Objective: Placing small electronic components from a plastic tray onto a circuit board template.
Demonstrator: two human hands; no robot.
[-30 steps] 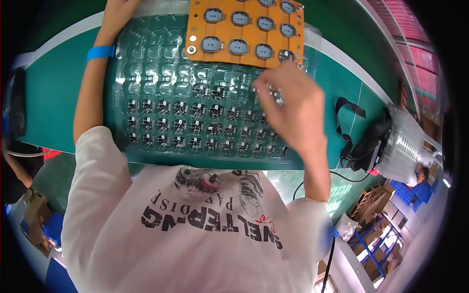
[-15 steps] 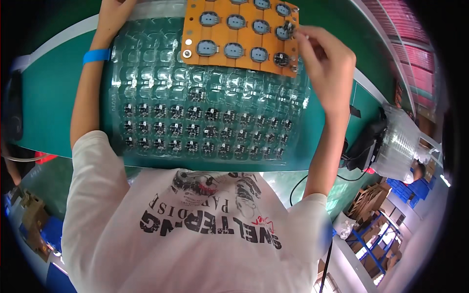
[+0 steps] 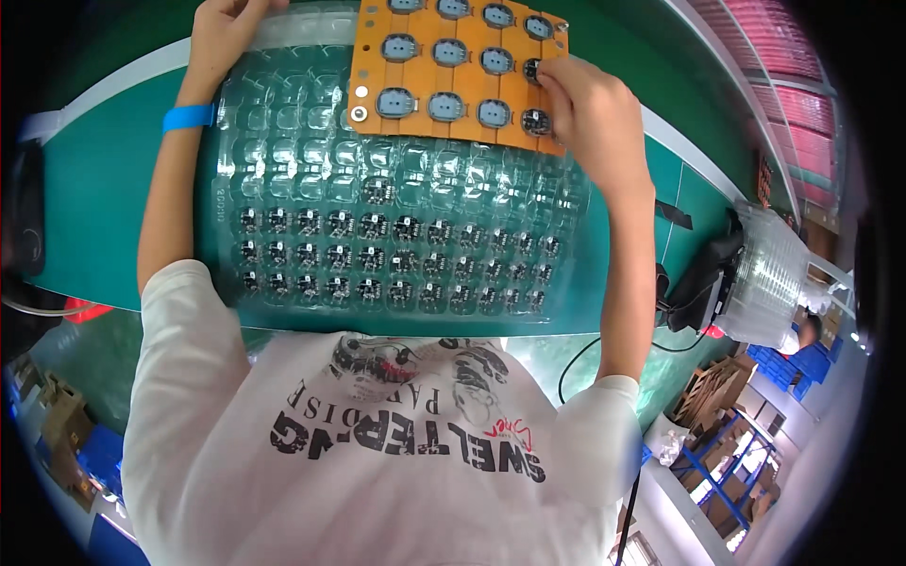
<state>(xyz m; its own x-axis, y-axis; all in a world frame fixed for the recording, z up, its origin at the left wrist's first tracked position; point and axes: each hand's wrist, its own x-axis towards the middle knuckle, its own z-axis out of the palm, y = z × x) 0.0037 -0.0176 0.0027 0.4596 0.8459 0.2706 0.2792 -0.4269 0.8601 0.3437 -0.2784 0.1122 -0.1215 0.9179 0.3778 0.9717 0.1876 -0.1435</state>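
At the far right column of an orange fixture plate, my right hand is closed in a pinch. Its fingertips are on a small black circuit board that sits in one of the plate's round pockets. Another black circuit board lies in the pocket just nearer to me. The other visible pockets show grey inserts with small pins. My left hand is at the far left, beside the plate's far end; its fingertips run out of the picture. Beneath the plate lies a clear plastic blister tray with several rows of small circuit boards.
The tray and plate lie on a green table mat. A stack of clear trays stands at the right, next to a black object. Black cable hangs near the table's right front edge. Shelving and cartons stand beyond.
My right hand has moved left and slightly nearer, bringing the circuit board down from above the plate into its pocket. My left hand has barely shifted.
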